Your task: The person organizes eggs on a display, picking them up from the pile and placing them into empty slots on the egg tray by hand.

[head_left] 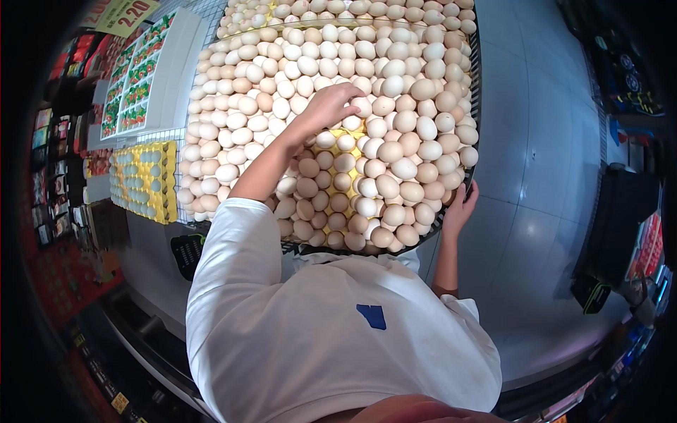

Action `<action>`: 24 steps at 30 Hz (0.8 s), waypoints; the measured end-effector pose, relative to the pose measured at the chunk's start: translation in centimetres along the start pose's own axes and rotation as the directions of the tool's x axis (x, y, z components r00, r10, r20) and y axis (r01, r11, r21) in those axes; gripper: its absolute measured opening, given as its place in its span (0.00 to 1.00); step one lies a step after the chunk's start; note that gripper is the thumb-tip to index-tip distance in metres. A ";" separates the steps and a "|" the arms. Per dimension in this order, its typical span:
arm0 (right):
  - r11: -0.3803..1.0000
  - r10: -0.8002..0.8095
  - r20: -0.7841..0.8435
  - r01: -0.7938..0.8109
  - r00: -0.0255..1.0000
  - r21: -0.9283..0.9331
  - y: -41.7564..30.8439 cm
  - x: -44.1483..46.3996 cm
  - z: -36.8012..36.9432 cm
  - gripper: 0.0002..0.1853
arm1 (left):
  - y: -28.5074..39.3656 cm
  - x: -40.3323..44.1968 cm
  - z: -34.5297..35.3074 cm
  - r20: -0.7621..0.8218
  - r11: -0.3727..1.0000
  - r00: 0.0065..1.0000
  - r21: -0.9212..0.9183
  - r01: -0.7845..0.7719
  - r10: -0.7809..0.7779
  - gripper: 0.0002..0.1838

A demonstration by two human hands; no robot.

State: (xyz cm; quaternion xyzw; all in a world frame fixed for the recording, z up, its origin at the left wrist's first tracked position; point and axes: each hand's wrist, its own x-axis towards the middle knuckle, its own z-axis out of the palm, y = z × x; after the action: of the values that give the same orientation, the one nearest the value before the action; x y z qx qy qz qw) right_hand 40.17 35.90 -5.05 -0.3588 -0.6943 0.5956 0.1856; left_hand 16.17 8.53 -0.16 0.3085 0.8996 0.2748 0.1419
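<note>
A large bin full of loose eggs (pixel 338 51), cream to light brown, fills the middle of the head view. My left hand (pixel 328 109) reaches over the pile, its thumb and fingers curled around a pale egg (pixel 362 106). Just below that hand, a yellow egg tray (pixel 355 173) shows in a dip among the eggs, with several eggs in its cups. My right hand (pixel 460 206) is at the bin's near right corner, its fingers and thumb closed over the black rim (pixel 474 92). Part of its grip is hidden.
To the left stand a yellow tray of eggs (pixel 173 180) and a white box (pixel 185 53) with printed packs. A price sign (pixel 130 13) hangs at upper left. Stocked shelves (pixel 60 169) line the left side. Grey tiled floor (pixel 525 141) runs along the right.
</note>
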 end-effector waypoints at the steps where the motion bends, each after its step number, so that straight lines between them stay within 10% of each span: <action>1: 1.000 0.013 0.002 -0.013 1.000 0.014 -0.1 0.0 0.0 0.22 | -0.2 0.0 0.3 -0.014 1.000 1.000 -0.020 -0.008 0.008 0.17; 12: 1.000 -0.014 -0.005 0.014 1.000 -0.025 0.3 0.1 -0.1 0.22 | 0.1 -1.2 -1.3 -0.145 1.000 0.989 -0.027 0.011 -0.015 0.16; 24: 1.000 -0.011 0.000 0.011 1.000 -0.016 0.9 0.4 -0.2 0.20 | -11.5 -2.6 -8.2 -0.564 0.639 0.792 0.524 0.563 -0.236 0.17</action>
State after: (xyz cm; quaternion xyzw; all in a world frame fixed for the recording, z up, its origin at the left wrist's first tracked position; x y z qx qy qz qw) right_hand 40.31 36.32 -5.95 -0.3563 -0.7011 0.5890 0.1860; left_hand 9.23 -3.97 -0.02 0.0531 0.9892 -0.0436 -0.1291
